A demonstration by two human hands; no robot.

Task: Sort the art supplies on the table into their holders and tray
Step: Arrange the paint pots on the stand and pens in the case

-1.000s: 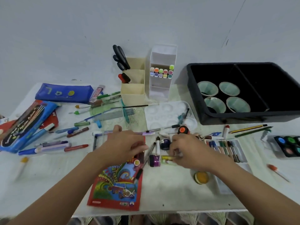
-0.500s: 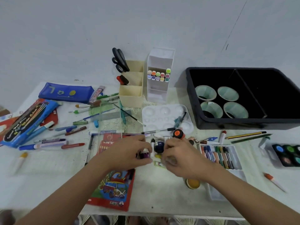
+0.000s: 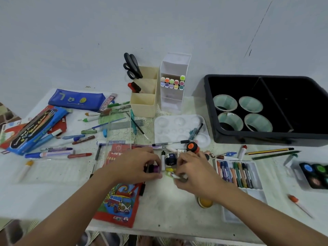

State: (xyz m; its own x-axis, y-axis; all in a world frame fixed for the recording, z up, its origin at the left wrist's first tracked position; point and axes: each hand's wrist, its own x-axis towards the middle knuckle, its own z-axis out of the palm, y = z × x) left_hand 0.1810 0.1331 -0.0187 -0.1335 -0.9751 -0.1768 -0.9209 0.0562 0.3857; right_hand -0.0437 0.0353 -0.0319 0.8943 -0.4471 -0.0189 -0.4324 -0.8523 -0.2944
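Both are busy: our left hand (image 3: 134,166) grips a purple jar (image 3: 156,169), and our right hand (image 3: 197,173) pinches a small tube (image 3: 174,176) just beside it. Bare surface (image 3: 165,208) lies toward the front edge. Beyond, the black tray (image 3: 266,140) holds four green cups (image 3: 250,104); the white holder (image 3: 174,61) holds markers (image 3: 173,83).

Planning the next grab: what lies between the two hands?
Head view: a white marker, a dark blue jar and a yellow tube.
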